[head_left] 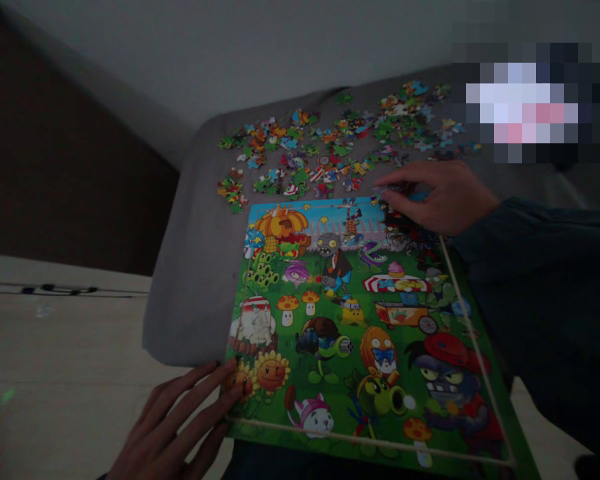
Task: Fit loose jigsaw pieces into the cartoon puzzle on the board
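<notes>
A puzzle board (305,360) with a cartoon garden scene of zombies and plants lies tilted toward me, its lower part reaching past the grey padded seat. At its lower left edge is my left hand (180,420), fingers stretched over the sunflower corner and the thumb by the edge, partly beneath it. Over the board's upper right corner, my right hand (443,197) pinches a small puzzle piece (380,191) between thumb and index finger; most of the piece is hidden. A pale frame line runs along the board's right and bottom sides.
Many loose puzzle pieces (300,143) lie scattered on the grey seat (195,267) beyond the board. A pale wall (205,53) rises behind it. To the left are a dark brown panel (55,160) and a light floor (55,360). A blurred-out patch covers the upper right.
</notes>
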Tool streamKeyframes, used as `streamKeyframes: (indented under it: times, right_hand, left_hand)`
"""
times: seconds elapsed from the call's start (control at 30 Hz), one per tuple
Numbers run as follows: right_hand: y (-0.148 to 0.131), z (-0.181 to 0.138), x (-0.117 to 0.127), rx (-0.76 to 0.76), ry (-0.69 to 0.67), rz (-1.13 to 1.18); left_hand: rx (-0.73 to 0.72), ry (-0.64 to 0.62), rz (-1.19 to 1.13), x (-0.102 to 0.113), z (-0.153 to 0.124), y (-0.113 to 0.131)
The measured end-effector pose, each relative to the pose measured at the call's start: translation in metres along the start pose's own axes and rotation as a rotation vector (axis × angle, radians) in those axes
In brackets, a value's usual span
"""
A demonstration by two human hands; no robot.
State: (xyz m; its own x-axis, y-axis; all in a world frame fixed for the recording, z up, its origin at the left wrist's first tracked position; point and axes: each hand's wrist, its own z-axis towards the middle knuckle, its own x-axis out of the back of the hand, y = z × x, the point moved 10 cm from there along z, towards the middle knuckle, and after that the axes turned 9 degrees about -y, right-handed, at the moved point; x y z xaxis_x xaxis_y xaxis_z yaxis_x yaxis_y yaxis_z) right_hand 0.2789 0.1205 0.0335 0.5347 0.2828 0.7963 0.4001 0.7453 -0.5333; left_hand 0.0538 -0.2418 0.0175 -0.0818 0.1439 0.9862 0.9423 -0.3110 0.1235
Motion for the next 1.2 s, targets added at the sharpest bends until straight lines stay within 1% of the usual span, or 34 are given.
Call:
streamKeyframes:
  times: [0.37, 0.8, 0.93, 1.0, 1.07, 1.2]
  right_hand:
    - [-0.003, 0.0, 0.0, 0.019, -0.003, 0.01]
    - [-0.002, 0.0, 0.0, 0.014, -0.006, -0.001]
    - [-0.003, 0.001, 0.0, 0.015, -0.005, -0.016]
    - [-0.003, 0.001, 0.0, 0.015, -0.01, -0.019]
    - [-0.003, 0.001, 0.0, 0.011, -0.015, -0.02]
    - [-0.003, 0.001, 0.0, 0.005, -0.02, -0.009]
  left_hand:
    - [-0.007, -0.007, -0.021, 0.002, 0.006, 0.0]
    - [-0.021, -0.003, -0.008, 0.002, 0.005, 0.0]
    - [-0.011, 0.041, -0.023, 0.013, 0.007, -0.002]
    - [-0.01, 0.075, -0.021, 0.022, 0.011, 0.002]
    - [-0.026, 0.077, -0.009, 0.028, 0.021, 0.012]
    - [-0.109, 0.018, 0.054, 0.026, 0.047, 0.035]
